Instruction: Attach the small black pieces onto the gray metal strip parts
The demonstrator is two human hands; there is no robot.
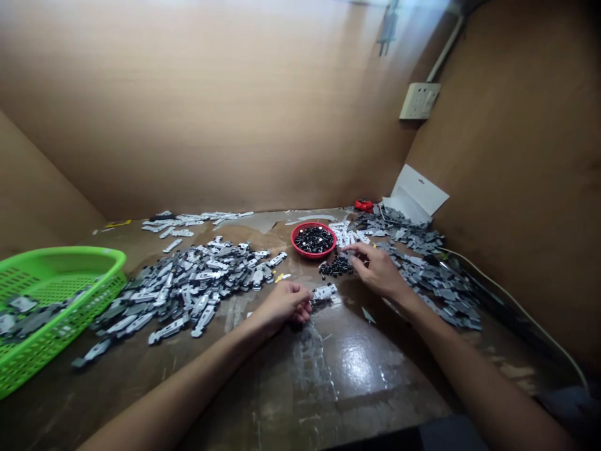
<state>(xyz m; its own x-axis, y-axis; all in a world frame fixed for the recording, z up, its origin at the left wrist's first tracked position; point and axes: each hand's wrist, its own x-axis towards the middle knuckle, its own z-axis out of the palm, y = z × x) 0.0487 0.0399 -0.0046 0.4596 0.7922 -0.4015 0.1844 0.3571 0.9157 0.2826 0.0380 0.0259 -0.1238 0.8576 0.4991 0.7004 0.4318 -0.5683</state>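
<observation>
My left hand [287, 303] is closed on one end of a small white-and-grey car-shaped part [323, 292], held just above the table. My right hand [375, 268] hovers over a loose heap of small black wheel-like pieces [335, 266], its fingers stretched out and apart. Nothing shows clearly between those fingers. Behind the heap stands a round red basket [313, 255] filled with more black pieces, some with shiny tops. To the left spreads a big pile of white-and-grey car-shaped parts [188, 282].
A green plastic basket [106, 266] with similar parts stands at the left edge. Grey parts [436, 288] lie piled to the right, near a white folded card [420, 191] and a cable [521, 307]. White flat parts [188, 219] lie along the back. Board walls surround the table.
</observation>
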